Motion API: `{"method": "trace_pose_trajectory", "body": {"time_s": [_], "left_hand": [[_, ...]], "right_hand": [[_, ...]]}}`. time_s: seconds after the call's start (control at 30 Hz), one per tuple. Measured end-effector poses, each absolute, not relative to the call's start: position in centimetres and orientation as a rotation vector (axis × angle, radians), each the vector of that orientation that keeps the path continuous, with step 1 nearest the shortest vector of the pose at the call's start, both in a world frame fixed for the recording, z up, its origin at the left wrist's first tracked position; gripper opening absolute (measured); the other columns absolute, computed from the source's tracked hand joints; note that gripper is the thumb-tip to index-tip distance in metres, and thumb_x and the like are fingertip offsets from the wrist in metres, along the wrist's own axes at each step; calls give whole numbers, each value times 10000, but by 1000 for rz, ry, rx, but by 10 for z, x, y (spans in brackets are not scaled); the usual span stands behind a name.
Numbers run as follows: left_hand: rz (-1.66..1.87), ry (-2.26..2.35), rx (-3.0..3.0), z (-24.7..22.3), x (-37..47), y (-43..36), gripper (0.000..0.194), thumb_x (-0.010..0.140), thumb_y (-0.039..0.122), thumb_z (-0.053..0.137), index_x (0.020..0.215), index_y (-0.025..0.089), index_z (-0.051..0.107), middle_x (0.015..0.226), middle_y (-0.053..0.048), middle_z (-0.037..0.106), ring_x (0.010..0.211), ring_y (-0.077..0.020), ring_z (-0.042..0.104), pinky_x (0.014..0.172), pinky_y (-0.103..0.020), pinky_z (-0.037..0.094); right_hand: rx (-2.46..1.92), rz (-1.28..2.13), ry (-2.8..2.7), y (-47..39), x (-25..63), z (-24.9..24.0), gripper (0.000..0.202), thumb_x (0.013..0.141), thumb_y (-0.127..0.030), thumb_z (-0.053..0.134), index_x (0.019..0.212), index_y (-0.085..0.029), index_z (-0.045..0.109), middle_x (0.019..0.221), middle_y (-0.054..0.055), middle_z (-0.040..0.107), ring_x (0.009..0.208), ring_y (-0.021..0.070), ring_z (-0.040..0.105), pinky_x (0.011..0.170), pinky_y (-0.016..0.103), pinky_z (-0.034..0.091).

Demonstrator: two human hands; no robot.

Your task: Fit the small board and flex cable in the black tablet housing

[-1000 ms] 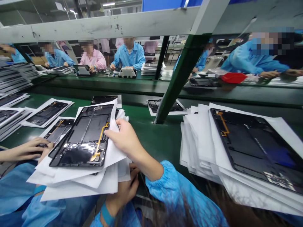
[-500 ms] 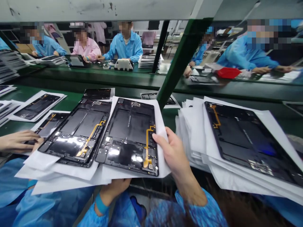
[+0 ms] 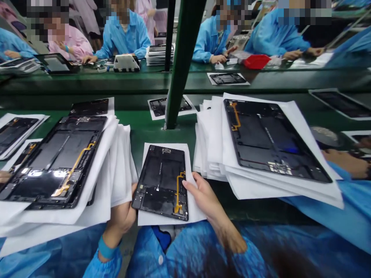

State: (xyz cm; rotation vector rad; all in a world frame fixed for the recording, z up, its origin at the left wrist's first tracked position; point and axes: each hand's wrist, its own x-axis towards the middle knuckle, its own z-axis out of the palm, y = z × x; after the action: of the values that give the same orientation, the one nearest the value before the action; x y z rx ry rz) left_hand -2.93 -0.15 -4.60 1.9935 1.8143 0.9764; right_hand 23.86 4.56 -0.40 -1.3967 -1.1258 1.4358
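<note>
A black tablet shell [image 3: 158,181] with an orange flex cable lies on a white sheet [image 3: 147,219] in front of my body. My right hand [image 3: 204,195] grips the sheet and shell at their right edge, thumb on top. At the shell's lower left edge is my left hand [image 3: 124,216], beside the left stack; its fingers are partly hidden behind the shell and papers. On the left stack rests a larger-looking shell [image 3: 58,158] with a similar orange cable. The right stack bears another shell [image 3: 272,139] over white sheets [image 3: 208,150].
A green post [image 3: 181,65] rises from the green bench [image 3: 142,133]. Single shells on paper lie farther back, one [image 3: 227,78] on the ledge. Several people work across the bench. Another person's hand [image 3: 348,162] is at the right, and fingers show at the far left.
The held shell and sheet have moved away from the left stack and lower in view. My left hand has come out from beneath to the shell's left edge. The view has shifted right and down.
</note>
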Motion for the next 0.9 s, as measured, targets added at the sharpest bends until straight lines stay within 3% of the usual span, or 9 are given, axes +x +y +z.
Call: {"method": "trace_pose_trajectory", "body": {"time_s": [0.1, 0.23, 0.3, 0.43, 0.53, 0.63, 0.9], "left_hand": [[967, 1794, 2080, -42, -26, -1, 396, 1013, 312, 368, 1306, 238, 623, 1142, -65, 758, 1061, -206, 720, 988, -365, 591], [949, 1760, 2216, -36, -23, -5, 358, 974, 272, 452, 1280, 258, 638, 1240, -59, 722, 1166, -223, 683, 1082, -392, 537], [918, 1735, 2277, -34, -21, -8, 376, 962, 258, 483, 1316, 272, 608, 1266, -56, 708, 1206, -224, 664, 1098, -390, 527], [847, 1710, 2362, -31, -16, -19, 488, 957, 263, 508, 1443, 298, 485, 1295, -49, 697, 1255, -243, 639, 1079, -405, 547], [770, 1716, 2394, -30, -11, -29, 609, 949, 274, 538, 1530, 294, 355, 1378, -63, 653, 1332, -272, 583, 1095, -445, 536], [716, 1741, 2421, -31, -9, -37, 668, 950, 298, 538, 1565, 281, 277, 1441, -65, 610, 1369, -275, 548, 1095, -448, 540], [697, 1666, 2390, -30, -3, -42, 847, 876, 404, 667, 1581, 272, 217, 1503, -102, 545, 1433, -318, 473, 1106, -497, 537]], "right_hand": [[-1448, 1385, -1182, 44, 247, -6, 262, 804, -483, 601, 890, -239, 563, 894, 33, 714, 888, 245, 692, 805, 364, 567], [-1588, 1236, -1297, 36, 254, -3, 206, 816, -447, 601, 813, -244, 565, 747, -10, 626, 703, 197, 606, 701, 317, 509], [-1679, 1010, -1482, 30, 256, -1, 189, 870, -417, 544, 861, -236, 599, 812, 13, 633, 677, 186, 594, 686, 314, 493], [-1744, 373, -1847, 15, 260, -3, 224, 968, -307, 427, 939, -204, 624, 927, 67, 675, 786, 198, 678, 715, 297, 508], [-1812, 172, -1885, 6, 264, -9, 212, 983, -279, 437, 989, -175, 622, 842, 69, 686, 760, 219, 687, 638, 297, 487], [-1919, 21, -1896, 1, 269, -13, 226, 973, -283, 484, 1092, -160, 632, 906, 90, 691, 751, 223, 681, 575, 294, 452], [-1873, 182, -1952, 2, 271, -16, 229, 980, -306, 506, 1114, -195, 656, 946, 60, 697, 622, 151, 644, 558, 276, 480]]}}
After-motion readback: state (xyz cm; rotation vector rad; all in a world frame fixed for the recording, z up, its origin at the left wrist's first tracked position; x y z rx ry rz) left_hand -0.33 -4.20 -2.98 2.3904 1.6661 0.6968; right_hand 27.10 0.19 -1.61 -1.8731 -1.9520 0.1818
